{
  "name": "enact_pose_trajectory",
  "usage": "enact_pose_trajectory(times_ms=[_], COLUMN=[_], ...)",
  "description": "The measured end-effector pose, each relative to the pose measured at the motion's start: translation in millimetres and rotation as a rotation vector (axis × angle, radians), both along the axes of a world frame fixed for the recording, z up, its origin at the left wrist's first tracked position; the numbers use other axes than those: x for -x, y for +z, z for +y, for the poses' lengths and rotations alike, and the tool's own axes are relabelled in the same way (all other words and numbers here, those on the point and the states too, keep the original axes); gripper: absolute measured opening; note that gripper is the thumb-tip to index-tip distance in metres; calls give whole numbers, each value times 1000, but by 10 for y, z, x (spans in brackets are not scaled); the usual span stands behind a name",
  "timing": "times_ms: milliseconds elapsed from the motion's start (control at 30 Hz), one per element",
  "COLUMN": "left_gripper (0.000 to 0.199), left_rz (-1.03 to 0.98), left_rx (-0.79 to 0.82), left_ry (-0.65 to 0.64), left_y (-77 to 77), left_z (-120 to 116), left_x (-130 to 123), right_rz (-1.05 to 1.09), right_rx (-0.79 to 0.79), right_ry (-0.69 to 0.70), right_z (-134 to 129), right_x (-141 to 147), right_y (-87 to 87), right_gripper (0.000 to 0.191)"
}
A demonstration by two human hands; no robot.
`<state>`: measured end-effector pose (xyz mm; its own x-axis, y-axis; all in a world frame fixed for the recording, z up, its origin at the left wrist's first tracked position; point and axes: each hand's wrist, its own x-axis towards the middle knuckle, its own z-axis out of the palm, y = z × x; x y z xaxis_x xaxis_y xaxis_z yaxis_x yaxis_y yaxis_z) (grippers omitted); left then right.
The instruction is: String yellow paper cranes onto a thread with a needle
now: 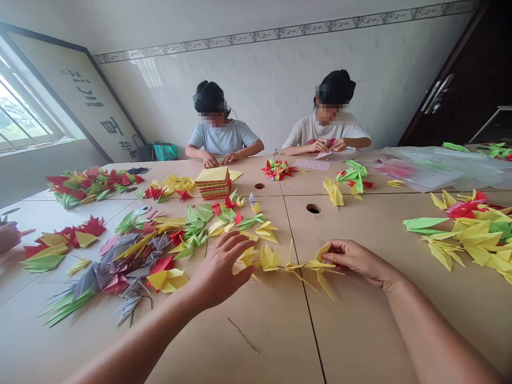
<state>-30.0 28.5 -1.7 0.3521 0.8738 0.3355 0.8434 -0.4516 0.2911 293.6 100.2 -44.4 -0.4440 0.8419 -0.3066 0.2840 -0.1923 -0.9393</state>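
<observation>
A row of yellow paper cranes (270,258) lies across the table in front of me, seemingly joined on a string. At its right end, my right hand (358,261) pinches a yellow paper crane (319,265) between thumb and fingers. My left hand (224,269) is above the left part of the row, its fingers stretched out and apart, with nothing seen in it. Just beyond are more yellow, green and red cranes (196,221). Left of that hand lies a heap of grey, pink, red and yellow cranes (132,250).
Two people sit across the table (360,330), one handling a pink sheet (323,154). A stack of coloured paper (213,184) stands mid-table. More crane piles lie at far left (90,184) and right (476,229). Plastic bags (444,165) lie at back right. A loose string (244,335) is near me.
</observation>
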Motion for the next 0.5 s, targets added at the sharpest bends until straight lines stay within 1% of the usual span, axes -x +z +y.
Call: enact_pose_trajectory(times_ms=[100,233,300,367,433,500], left_gripper=[30,15,13,21,37,49], left_rz=[60,115,131,131,124,118], left_rx=[77,134,152,157,160,172], left_ry=[-58,-67,-68,-56,-57,-88], left_y=[-24,-57,-36,1,40,69], left_z=[98,145,147,158,183,215], left_x=[-28,48,67,37,-48,-169], right_rz=[8,18,25,31,32,28], right_rx=[-11,-18,-21,-23,-22,-22], right_ry=[-9,-27,-34,-39,-40,-43], right_z=[-4,2,9,14,15,13], right_x=[11,17,17,17,17,18], right_y=[10,-11,-29,-44,-51,-53], right_gripper=[28,30,30,29,29,29])
